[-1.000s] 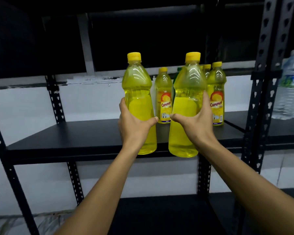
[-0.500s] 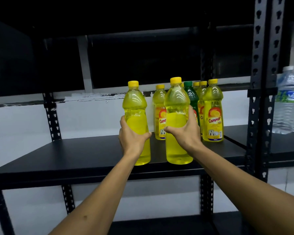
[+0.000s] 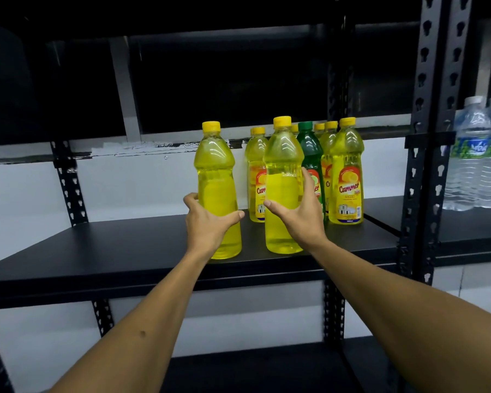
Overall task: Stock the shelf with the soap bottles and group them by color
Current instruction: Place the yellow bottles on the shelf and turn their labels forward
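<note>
Two yellow soap bottles with yellow caps stand side by side near the front of the black shelf (image 3: 125, 248), their labels facing away from me. My left hand (image 3: 207, 225) grips the lower body of the left bottle (image 3: 214, 171). The right bottle (image 3: 281, 165) is held by my right hand (image 3: 302, 219), thumb on its front and fingers round its right side. Behind them stand several labelled yellow bottles (image 3: 347, 177) and one green bottle (image 3: 309, 148), close together at the shelf's right.
Black perforated uprights (image 3: 421, 165) frame the shelf on the right and another (image 3: 68, 182) at the back left. Water bottles (image 3: 476, 154) stand on the neighbouring shelf at far right. A lower black shelf (image 3: 253, 370) lies beneath my arms.
Both hands have carried the two yellow bottles forward over the shelf edge; their bases now rest on the shelf, nearer the group behind.
</note>
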Demonstrator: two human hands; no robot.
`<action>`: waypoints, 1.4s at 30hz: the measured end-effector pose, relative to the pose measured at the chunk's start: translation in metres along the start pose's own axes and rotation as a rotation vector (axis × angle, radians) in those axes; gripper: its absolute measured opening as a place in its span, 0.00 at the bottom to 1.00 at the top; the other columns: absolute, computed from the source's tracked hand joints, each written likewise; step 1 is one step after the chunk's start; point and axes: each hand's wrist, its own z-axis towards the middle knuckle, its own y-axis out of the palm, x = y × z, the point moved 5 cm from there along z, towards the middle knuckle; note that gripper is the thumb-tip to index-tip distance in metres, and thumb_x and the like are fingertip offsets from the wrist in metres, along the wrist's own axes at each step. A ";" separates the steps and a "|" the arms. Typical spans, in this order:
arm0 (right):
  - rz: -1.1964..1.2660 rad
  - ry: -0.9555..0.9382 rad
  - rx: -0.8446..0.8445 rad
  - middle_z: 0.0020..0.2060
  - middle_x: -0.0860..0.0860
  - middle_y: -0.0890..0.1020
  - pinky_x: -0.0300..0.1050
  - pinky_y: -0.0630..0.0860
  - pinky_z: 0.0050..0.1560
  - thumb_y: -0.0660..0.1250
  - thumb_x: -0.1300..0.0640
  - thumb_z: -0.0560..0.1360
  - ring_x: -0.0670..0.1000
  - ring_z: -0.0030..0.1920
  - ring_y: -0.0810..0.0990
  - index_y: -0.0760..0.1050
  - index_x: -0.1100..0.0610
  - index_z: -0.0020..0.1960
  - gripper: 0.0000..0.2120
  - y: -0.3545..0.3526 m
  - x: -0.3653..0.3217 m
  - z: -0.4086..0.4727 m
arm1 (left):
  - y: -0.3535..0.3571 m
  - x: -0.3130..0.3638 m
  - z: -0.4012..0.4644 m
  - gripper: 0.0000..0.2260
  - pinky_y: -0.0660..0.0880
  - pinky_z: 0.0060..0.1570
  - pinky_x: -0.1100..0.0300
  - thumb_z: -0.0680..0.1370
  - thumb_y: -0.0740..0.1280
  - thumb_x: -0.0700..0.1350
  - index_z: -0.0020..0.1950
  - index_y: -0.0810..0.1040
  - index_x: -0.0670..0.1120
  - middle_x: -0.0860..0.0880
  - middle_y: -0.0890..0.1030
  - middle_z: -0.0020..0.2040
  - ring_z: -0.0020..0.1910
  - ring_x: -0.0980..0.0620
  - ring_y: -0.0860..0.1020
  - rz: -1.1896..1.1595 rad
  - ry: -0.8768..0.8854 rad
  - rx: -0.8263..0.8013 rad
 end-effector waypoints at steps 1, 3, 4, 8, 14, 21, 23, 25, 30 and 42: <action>-0.002 -0.005 0.018 0.76 0.49 0.61 0.49 0.62 0.70 0.78 0.43 0.66 0.51 0.75 0.60 0.52 0.48 0.78 0.50 0.000 0.002 -0.003 | 0.000 -0.001 0.000 0.41 0.73 0.47 0.55 0.63 0.81 0.54 0.65 0.59 0.45 0.44 0.74 0.57 0.55 0.44 0.76 0.006 -0.004 -0.001; -0.012 -0.007 0.035 0.76 0.50 0.60 0.46 0.61 0.70 0.77 0.42 0.67 0.50 0.76 0.58 0.52 0.48 0.78 0.49 0.001 0.008 -0.007 | 0.000 -0.004 0.000 0.40 0.74 0.47 0.54 0.63 0.80 0.55 0.63 0.59 0.45 0.44 0.75 0.57 0.54 0.44 0.76 0.020 -0.006 -0.005; -0.014 0.000 0.035 0.76 0.50 0.59 0.44 0.60 0.68 0.77 0.42 0.67 0.50 0.76 0.57 0.53 0.48 0.78 0.49 0.001 0.011 -0.009 | 0.001 -0.005 -0.002 0.40 0.74 0.47 0.53 0.63 0.80 0.55 0.63 0.59 0.45 0.44 0.75 0.56 0.54 0.43 0.76 0.026 -0.002 -0.004; 0.030 0.055 0.005 0.75 0.52 0.58 0.41 0.59 0.62 0.77 0.43 0.67 0.51 0.74 0.58 0.51 0.43 0.78 0.48 0.000 0.017 -0.014 | 0.004 -0.009 -0.017 0.48 0.74 0.55 0.45 0.63 0.77 0.62 0.72 0.55 0.45 0.41 0.73 0.63 0.62 0.39 0.73 0.320 0.054 0.041; 0.002 0.101 -0.164 0.74 0.54 0.54 0.45 0.58 0.65 0.80 0.46 0.64 0.55 0.75 0.56 0.43 0.42 0.78 0.57 0.004 0.024 -0.014 | 0.004 -0.010 -0.014 0.53 0.71 0.57 0.44 0.64 0.76 0.64 0.77 0.50 0.46 0.39 0.71 0.66 0.64 0.38 0.71 0.442 0.041 0.008; -0.074 0.153 -0.138 0.74 0.57 0.56 0.51 0.62 0.68 0.82 0.47 0.61 0.58 0.73 0.59 0.45 0.49 0.78 0.58 0.009 0.034 -0.012 | 0.008 -0.026 -0.019 0.42 0.74 0.51 0.48 0.66 0.76 0.62 0.70 0.58 0.46 0.41 0.76 0.62 0.59 0.39 0.75 0.245 -0.012 -0.027; -0.016 0.161 -0.161 0.75 0.56 0.56 0.53 0.60 0.71 0.82 0.46 0.60 0.57 0.75 0.57 0.46 0.49 0.77 0.58 0.007 0.038 -0.008 | 0.010 -0.030 -0.020 0.42 0.76 0.51 0.48 0.67 0.74 0.63 0.72 0.58 0.48 0.43 0.75 0.63 0.59 0.41 0.75 0.208 0.016 -0.033; 0.065 0.191 -0.214 0.76 0.55 0.56 0.54 0.59 0.74 0.82 0.48 0.61 0.56 0.76 0.56 0.46 0.47 0.77 0.58 0.004 0.043 -0.005 | 0.010 -0.034 -0.016 0.41 0.76 0.53 0.48 0.67 0.72 0.66 0.74 0.61 0.52 0.46 0.74 0.62 0.60 0.44 0.74 0.199 0.061 -0.046; 0.139 0.245 -0.314 0.74 0.57 0.62 0.49 0.63 0.65 0.77 0.55 0.69 0.55 0.73 0.61 0.48 0.47 0.78 0.49 0.004 0.052 -0.001 | 0.009 -0.039 -0.009 0.38 0.72 0.64 0.48 0.71 0.73 0.59 0.77 0.61 0.51 0.45 0.73 0.68 0.68 0.45 0.71 0.051 0.033 -0.216; 0.062 0.291 -0.395 0.63 0.54 0.72 0.54 0.76 0.60 0.82 0.51 0.61 0.54 0.60 0.76 0.56 0.46 0.71 0.48 0.007 0.053 -0.004 | 0.018 -0.029 -0.024 0.42 0.73 0.51 0.51 0.63 0.77 0.63 0.66 0.56 0.52 0.47 0.76 0.62 0.58 0.42 0.77 0.403 -0.043 -0.243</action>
